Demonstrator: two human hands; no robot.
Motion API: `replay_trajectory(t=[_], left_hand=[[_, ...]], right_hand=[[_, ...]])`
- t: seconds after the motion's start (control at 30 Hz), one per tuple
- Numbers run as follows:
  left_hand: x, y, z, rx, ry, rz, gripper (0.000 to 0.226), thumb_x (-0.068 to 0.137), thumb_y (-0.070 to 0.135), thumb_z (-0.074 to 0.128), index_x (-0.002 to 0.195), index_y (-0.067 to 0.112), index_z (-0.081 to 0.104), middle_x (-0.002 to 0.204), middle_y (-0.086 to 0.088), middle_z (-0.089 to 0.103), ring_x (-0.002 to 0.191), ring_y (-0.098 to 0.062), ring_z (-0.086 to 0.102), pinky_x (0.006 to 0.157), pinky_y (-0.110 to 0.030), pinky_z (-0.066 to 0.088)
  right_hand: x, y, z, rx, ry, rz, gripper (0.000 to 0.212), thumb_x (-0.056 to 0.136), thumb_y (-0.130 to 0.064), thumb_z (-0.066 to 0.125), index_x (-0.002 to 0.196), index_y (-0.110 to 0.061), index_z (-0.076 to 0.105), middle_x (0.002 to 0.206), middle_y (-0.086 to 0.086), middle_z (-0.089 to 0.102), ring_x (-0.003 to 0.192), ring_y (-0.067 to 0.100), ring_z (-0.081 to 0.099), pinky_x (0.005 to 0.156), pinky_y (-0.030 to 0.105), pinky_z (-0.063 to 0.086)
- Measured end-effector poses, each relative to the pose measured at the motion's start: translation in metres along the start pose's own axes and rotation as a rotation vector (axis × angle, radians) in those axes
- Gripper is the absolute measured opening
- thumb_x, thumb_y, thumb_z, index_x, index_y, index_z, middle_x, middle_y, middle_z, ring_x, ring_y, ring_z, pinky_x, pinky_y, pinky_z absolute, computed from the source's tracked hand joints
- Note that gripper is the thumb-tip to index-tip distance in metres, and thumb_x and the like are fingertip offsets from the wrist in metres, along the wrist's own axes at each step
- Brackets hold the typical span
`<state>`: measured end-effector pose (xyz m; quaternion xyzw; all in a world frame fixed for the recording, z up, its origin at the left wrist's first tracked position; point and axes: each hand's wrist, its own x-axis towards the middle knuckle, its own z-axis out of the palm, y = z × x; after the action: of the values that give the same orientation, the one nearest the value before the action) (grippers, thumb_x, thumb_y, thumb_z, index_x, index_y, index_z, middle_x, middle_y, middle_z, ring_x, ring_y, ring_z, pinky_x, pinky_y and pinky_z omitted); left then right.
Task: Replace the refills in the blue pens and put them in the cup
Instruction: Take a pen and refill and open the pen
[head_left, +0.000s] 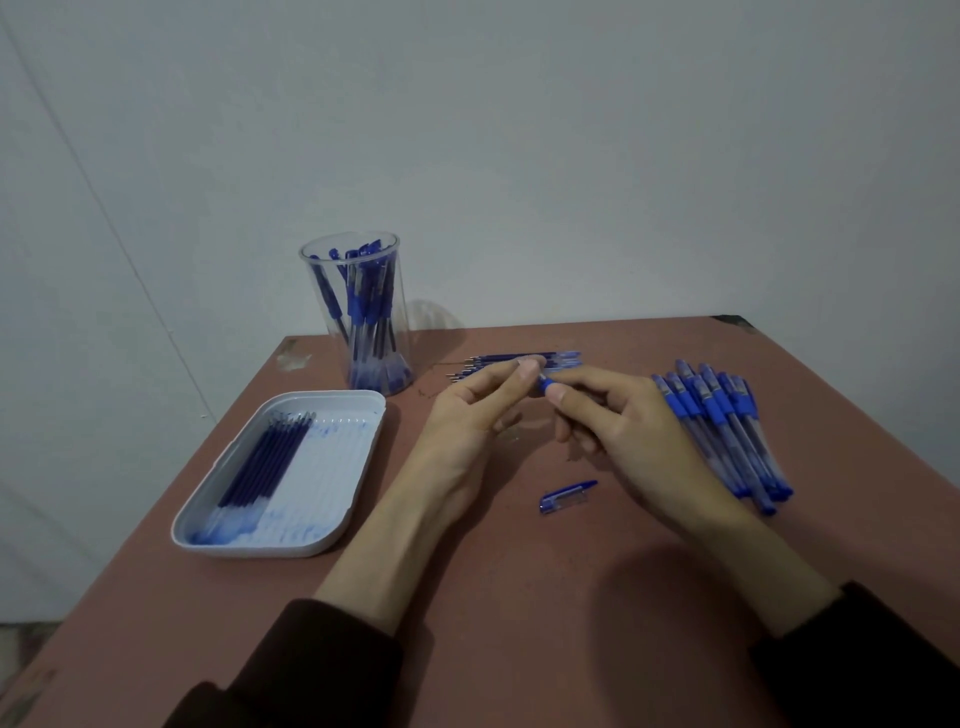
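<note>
Blue pen (546, 385) is mid-frame with only its blue rubber grip peeking out. The left hand (475, 415) pinches its tip end and the right hand (623, 431) curls round the barrel. Its clear cap (569, 496) lies just below, and the cup (358, 312) of pens stands upper left.

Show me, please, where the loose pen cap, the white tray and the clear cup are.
loose pen cap (568, 497), head view, middle of its body.
white tray (249, 550), head view, near wall.
clear cup (396, 306), head view, right side wall.
</note>
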<state>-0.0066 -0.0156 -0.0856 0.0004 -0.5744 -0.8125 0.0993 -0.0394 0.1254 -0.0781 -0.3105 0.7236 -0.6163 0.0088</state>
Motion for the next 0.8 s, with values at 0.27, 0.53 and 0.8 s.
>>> replay_trajectory(t=[0.27,0.53,0.8], left_hand=[[-0.0007,-0.0007,0.0011,-0.026,-0.058,0.020,0.024,0.082,0.027,0.069,0.101,0.012,0.072,0.097,-0.018,0.067,0.090,-0.032,0.061,0.097,-0.051,0.041],[-0.0009,0.0006,0.0000,0.065,0.022,0.090,0.019,0.082,0.014,0.064,0.101,0.011,0.067,0.090,0.002,0.073,0.085,-0.008,0.066,0.074,-0.018,0.052],[-0.0043,0.0018,0.0029,0.037,0.000,0.075,0.023,0.074,0.025,0.069,0.092,0.012,0.073,0.091,-0.006,0.073,0.091,-0.018,0.066,0.084,-0.029,0.053]], right_hand=[[0.0001,-0.0012,0.0003,0.019,0.019,0.024,0.017,0.093,-0.017,0.056,0.087,-0.023,0.071,0.058,0.001,0.055,0.046,0.006,0.041,0.049,0.021,0.039],[0.0003,-0.0047,-0.0013,0.117,0.052,-0.003,0.020,0.093,-0.013,0.055,0.089,-0.023,0.072,0.058,0.005,0.056,0.047,0.010,0.040,0.046,0.019,0.036],[-0.0001,-0.0022,-0.0005,0.098,0.005,0.091,0.018,0.094,-0.016,0.054,0.092,-0.009,0.071,0.058,0.007,0.054,0.047,0.014,0.038,0.048,0.028,0.028]])
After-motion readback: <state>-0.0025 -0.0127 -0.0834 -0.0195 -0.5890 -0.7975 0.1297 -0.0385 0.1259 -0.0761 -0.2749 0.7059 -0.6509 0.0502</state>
